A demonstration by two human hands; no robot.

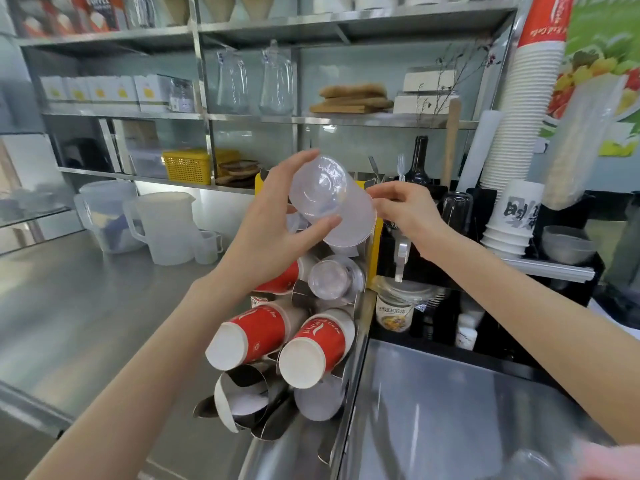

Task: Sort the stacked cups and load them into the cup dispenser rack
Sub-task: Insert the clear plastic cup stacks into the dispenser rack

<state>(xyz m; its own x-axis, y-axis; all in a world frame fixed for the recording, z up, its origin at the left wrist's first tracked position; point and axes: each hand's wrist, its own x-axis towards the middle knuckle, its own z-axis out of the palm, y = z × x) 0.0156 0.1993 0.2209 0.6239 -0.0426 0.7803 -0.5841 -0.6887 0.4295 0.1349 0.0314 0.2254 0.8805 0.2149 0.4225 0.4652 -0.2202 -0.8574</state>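
Note:
A stack of clear plastic cups [329, 199] is gripped in my left hand [273, 230], bottom end towards me, above the upper part of the steel cup dispenser rack [356, 337]. My right hand [405, 209] touches the stack's wide rim on its right side, fingers pinched there. In the rack below, a slot holds more clear cups [332, 278]. Two stacks of red paper cups [311, 344] stick out of lower slots, and a third red stack [280, 278] shows behind my left wrist. The bottom left metal slot [242, 396] looks empty.
Tall stacks of white paper cups [516, 140] and a bagged stack stand at the right, over a black stand. Plastic jugs [162, 226] sit on the steel counter at left. Shelves with pitchers and a yellow basket [190, 166] run behind. A dark bottle [419, 161] stands beyond the rack.

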